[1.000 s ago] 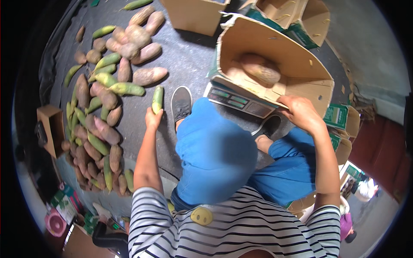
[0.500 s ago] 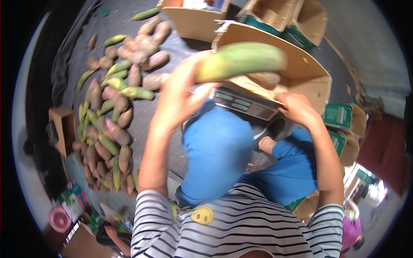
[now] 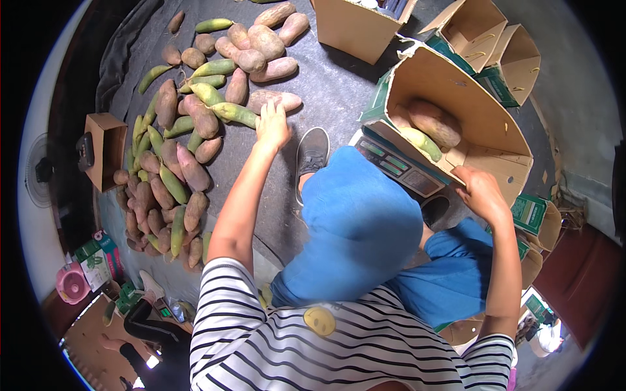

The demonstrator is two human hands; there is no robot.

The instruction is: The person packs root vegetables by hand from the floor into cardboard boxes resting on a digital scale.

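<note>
My left hand (image 3: 272, 130) reaches to the near edge of a pile on the dark ground sheet. Its fingers are stretched out and touch a pinkish-brown tuber (image 3: 285, 100), like a large sweet potato, without closing round it. Beside it lies a long green radish-like vegetable (image 3: 236, 115). My right hand (image 3: 482, 190) grips the near edge of an open cardboard box (image 3: 492, 117) tilted toward me. Inside the box are brownish tubers (image 3: 435, 122) and one green radish-like vegetable (image 3: 420, 142). The box rests on a digital scale (image 3: 398, 171).
More tubers and green vegetables (image 3: 171, 176) spread across the left. Another cardboard box (image 3: 355, 29) stands ahead, with open cartons (image 3: 479, 32) at the far right. My shoe (image 3: 313, 153) is between pile and scale. A person (image 3: 147, 332) is at the lower left.
My left hand has let go of a green radish-like vegetable and moved left to the pile. A green one now lies in the box. My right hand stays on the box edge.
</note>
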